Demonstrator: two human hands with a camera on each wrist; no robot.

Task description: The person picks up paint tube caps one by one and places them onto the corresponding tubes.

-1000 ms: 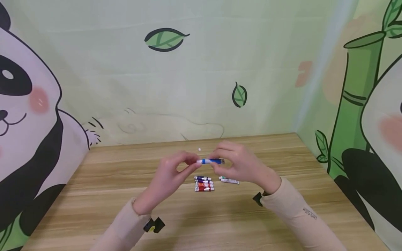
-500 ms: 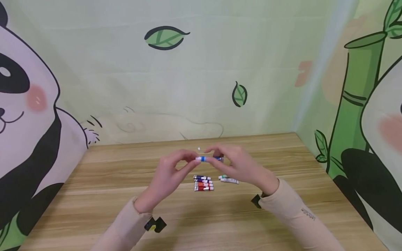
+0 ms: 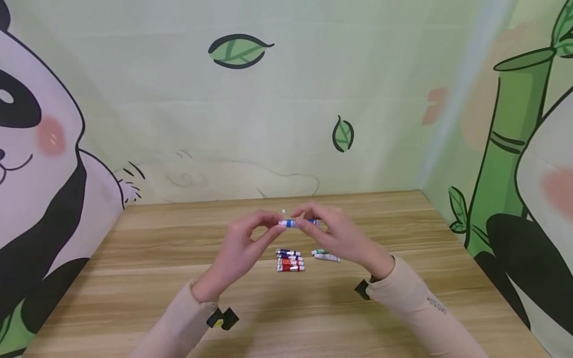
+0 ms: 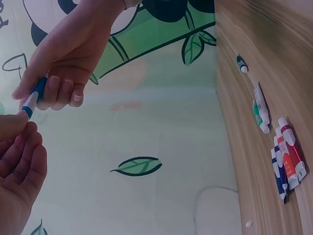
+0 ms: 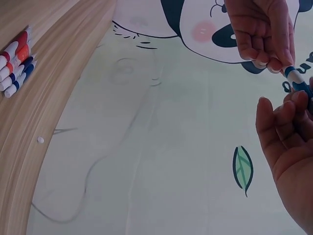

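Observation:
A blue-and-white paint tube (image 3: pixel 290 223) is held level above the table between both hands. My left hand (image 3: pixel 243 246) pinches its cap end between thumb and fingertips; the cap is mostly covered by them. With thumb and index finger, my right hand (image 3: pixel 342 233) grips the blue body of the tube, hiding its middle. In the left wrist view the same tube (image 4: pixel 30 104) spans the two hands. Below them lies a row of paint tubes (image 3: pixel 291 262) in dark blue, purple, orange and red. Right of this row rest a green tube (image 3: pixel 319 251) and a white tube (image 3: pixel 328 257).
A tiny white piece (image 3: pixel 283 211) lies on the wooden table (image 3: pixel 179 258) behind the hands. The left wrist view also shows a short dark teal tube (image 4: pixel 242 63) apart from the others. A panda-printed cloth (image 3: pixel 295 99) hangs along the table's back edge.
The paint tube has risen slightly in both hands. My right index finger lifted off the tube half a second ago and now lies on it again. The tubes on the table stay put.

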